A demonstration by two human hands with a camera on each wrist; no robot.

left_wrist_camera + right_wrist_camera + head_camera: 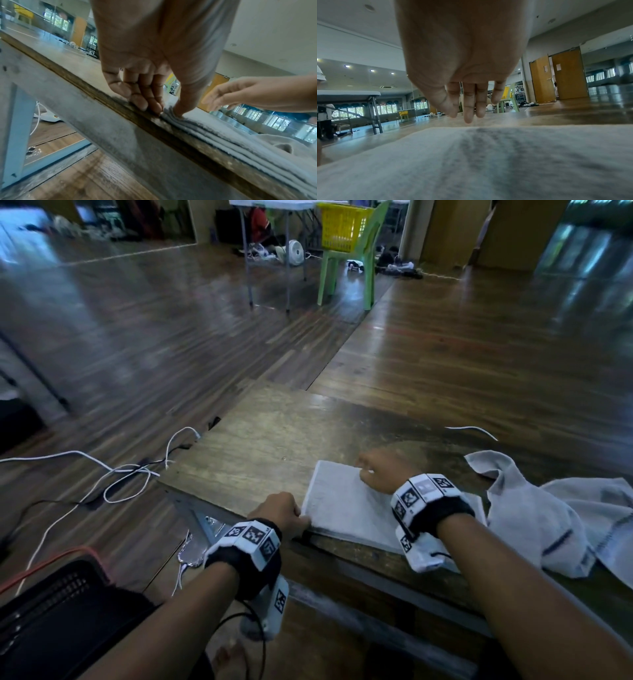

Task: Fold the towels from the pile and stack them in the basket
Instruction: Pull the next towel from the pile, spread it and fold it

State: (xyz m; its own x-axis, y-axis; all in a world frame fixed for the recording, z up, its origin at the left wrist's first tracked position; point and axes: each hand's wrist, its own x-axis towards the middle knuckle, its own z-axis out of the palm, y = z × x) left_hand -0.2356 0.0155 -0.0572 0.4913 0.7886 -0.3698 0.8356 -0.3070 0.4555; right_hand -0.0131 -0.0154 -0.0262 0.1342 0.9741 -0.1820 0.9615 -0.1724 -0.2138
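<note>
A grey folded towel (346,505) lies flat in several layers near the front edge of the wooden table (267,440). My left hand (301,520) pinches its near left corner; in the left wrist view the thumb (180,109) presses on the layered towel corner (205,128) and the curled fingers (147,104) touch the table edge. My right hand (364,470) hovers over the towel's far right part, fingers (469,115) hanging loose above the cloth (488,162) and holding nothing. A pile of crumpled grey towels (565,518) sits at the right. The black basket (51,604) stands on the floor at lower left.
White cables (120,474) and an orange cable (44,563) lie on the wood floor left of the table. Far off stand a green chair (363,258) carrying a yellow basket (342,227) and a folding table (270,207). A metal frame (120,135) runs under the table's front edge.
</note>
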